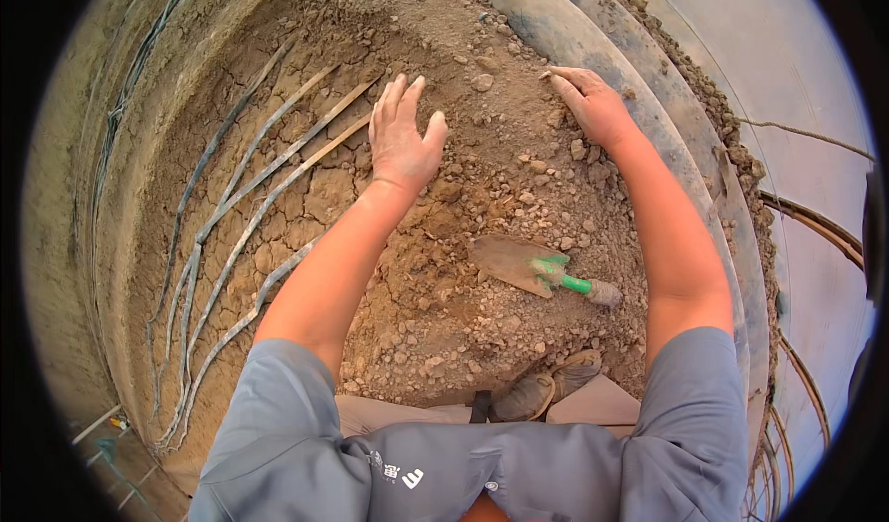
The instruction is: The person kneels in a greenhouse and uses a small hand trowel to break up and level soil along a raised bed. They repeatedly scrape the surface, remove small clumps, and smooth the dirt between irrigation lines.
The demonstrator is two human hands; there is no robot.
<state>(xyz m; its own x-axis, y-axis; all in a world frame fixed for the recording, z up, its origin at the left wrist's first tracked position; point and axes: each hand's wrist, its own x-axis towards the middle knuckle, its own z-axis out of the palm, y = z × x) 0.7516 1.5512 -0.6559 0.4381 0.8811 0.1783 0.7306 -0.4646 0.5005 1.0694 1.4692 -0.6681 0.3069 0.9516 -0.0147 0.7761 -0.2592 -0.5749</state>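
My left hand hovers over cracked dry soil with its fingers apart and nothing in it. Just left of its fingers are the upper ends of several flat drip-irrigation tapes. My right hand is at the edge of a dusty plastic sheet, thumb and forefinger close together; a small bit of something, too small to name, shows at the fingertips. Between my forearms a hand trowel with a green shank and a wrapped handle lies on crumbly soil, its blade pointing left, touched by neither hand.
Plastic film rises at the right, with a rope and curved poles by it. A low soil ridge runs along the left, with dark tubing beyond. My shoe is at the bottom, near clods.
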